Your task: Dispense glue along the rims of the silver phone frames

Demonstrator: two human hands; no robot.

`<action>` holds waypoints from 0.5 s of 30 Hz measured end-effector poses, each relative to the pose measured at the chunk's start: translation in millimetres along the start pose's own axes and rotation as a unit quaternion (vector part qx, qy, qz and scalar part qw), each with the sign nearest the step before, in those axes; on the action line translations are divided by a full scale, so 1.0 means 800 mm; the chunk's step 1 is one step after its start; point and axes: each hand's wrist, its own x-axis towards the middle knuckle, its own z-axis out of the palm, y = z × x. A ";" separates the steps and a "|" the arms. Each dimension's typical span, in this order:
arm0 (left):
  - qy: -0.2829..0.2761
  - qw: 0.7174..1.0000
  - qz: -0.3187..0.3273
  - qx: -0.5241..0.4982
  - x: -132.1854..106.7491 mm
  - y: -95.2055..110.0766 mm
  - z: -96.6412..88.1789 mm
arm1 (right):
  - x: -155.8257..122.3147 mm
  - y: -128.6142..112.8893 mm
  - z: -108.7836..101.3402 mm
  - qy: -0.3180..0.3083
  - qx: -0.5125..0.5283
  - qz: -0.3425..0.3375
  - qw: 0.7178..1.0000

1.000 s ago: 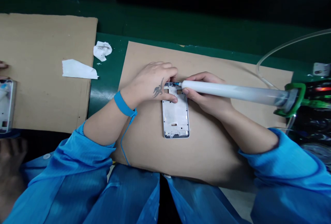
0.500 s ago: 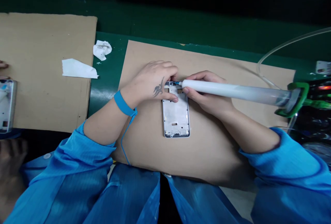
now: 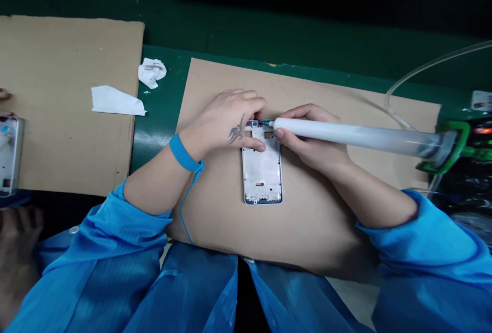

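A silver phone frame (image 3: 262, 171) lies on a brown cardboard sheet (image 3: 307, 220) in the middle of the bench. My left hand (image 3: 226, 120) grips its top left corner, thumb pressed on the frame's face. My right hand (image 3: 309, 141) is closed round a long white glue syringe (image 3: 353, 136). The syringe's blue tip (image 3: 267, 123) touches the frame's top edge, close to its right corner. A blue wrist strap (image 3: 184, 154) with a cord sits on my left wrist.
A green cap (image 3: 448, 146) and a clear hose (image 3: 407, 79) lead off the syringe to the right. Crumpled tissue (image 3: 152, 72) and a white paper scrap (image 3: 115, 101) lie by a second cardboard sheet (image 3: 57, 66). Another phone frame (image 3: 8, 156) and someone's fingers show at the far left.
The syringe and my right hand have slid a little to the right along the frame's top edge. My left hand keeps its hold on the frame.
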 end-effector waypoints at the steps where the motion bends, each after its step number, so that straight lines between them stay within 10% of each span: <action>1: 0.000 1.000 0.001 0.002 0.000 0.000 0.000 | 0.000 0.000 0.000 0.001 -0.001 -0.001 1.000; 15: 0.000 1.000 -0.009 0.014 0.000 -0.001 -0.002 | -0.008 0.008 -0.004 0.027 0.066 -0.021 0.997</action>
